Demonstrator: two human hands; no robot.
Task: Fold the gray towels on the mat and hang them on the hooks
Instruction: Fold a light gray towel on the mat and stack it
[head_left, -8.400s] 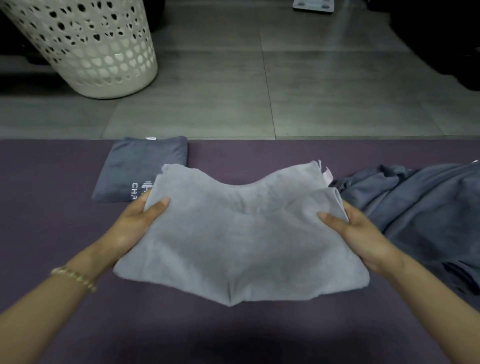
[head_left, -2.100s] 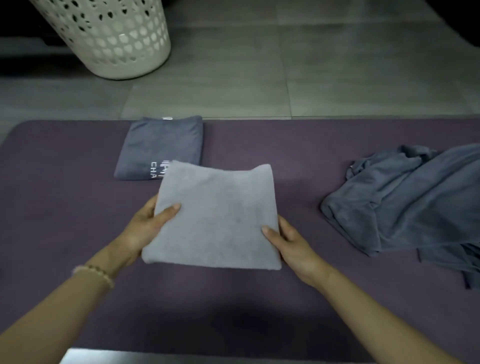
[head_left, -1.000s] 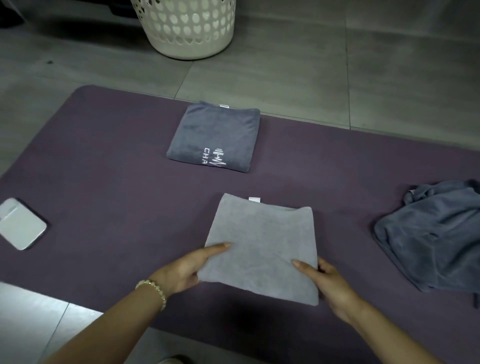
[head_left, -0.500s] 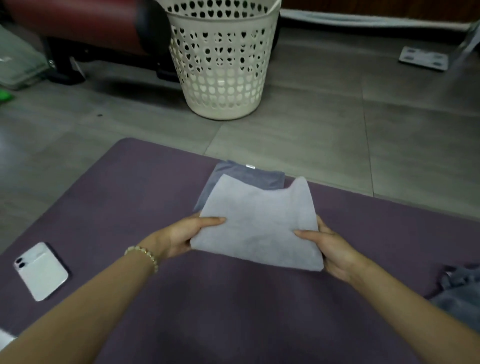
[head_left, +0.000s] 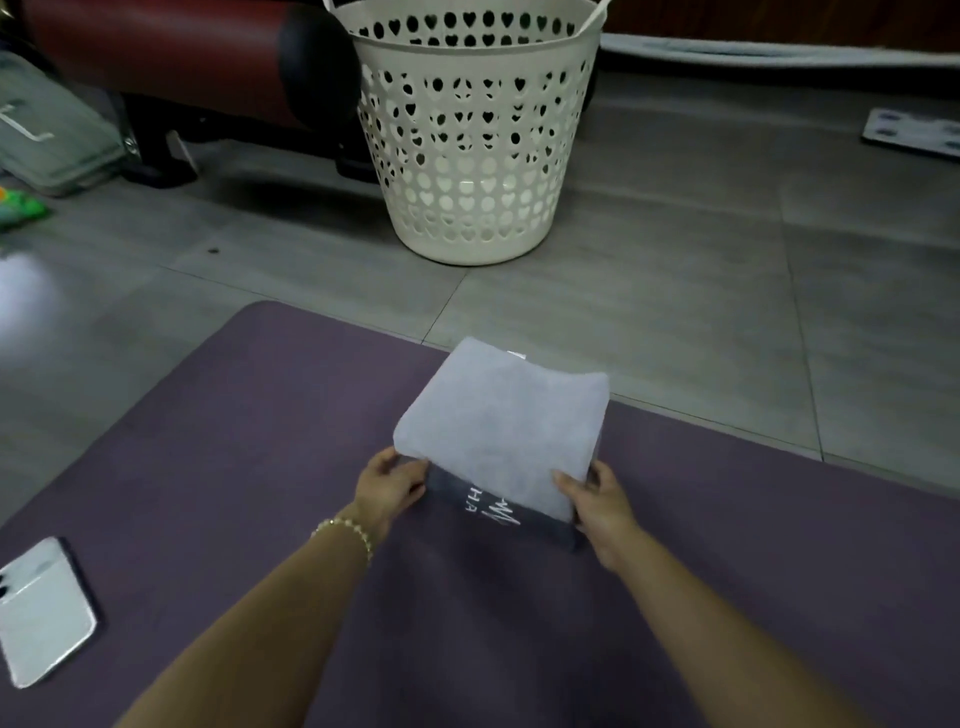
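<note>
The light towel (head_left: 498, 426) covers most of the dark towel (head_left: 540, 530) under it. We see only the dark towel's near strip, where white lettering is cut off by the light towel's edge and we cannot read it. We cannot tell whether the light towel rests fully on the dark one or is held a little above it at the near edge. The fingertips of both hands are hidden beneath it.

The light towel is pale gray, folded into a thick, roughly square pad with soft, rounded edges. Its top is smooth, and a small white tag shows at the far edge. Together the two towels sit at the far side of the purple mat (head_left: 260, 441), close to its far edge.

The left hand (head_left: 387, 486) holds the light towel's near left corner, with its fingers curled in under the edge. The right hand (head_left: 597, 501) pinches the near right corner, thumb on top and fingers wrapped round the side. A beaded bracelet (head_left: 345, 530) circles the left wrist.

A white phone (head_left: 44, 608) lies on the mat at the lower left, partly cut off by the frame. Beyond the mat, on the gray tiled floor (head_left: 675, 291), stands a cream basket (head_left: 467, 156) pierced with heart-shaped holes. Its rim is cropped at the top. A flat scale (head_left: 914, 130) lies at the right edge, only partly in view.
</note>
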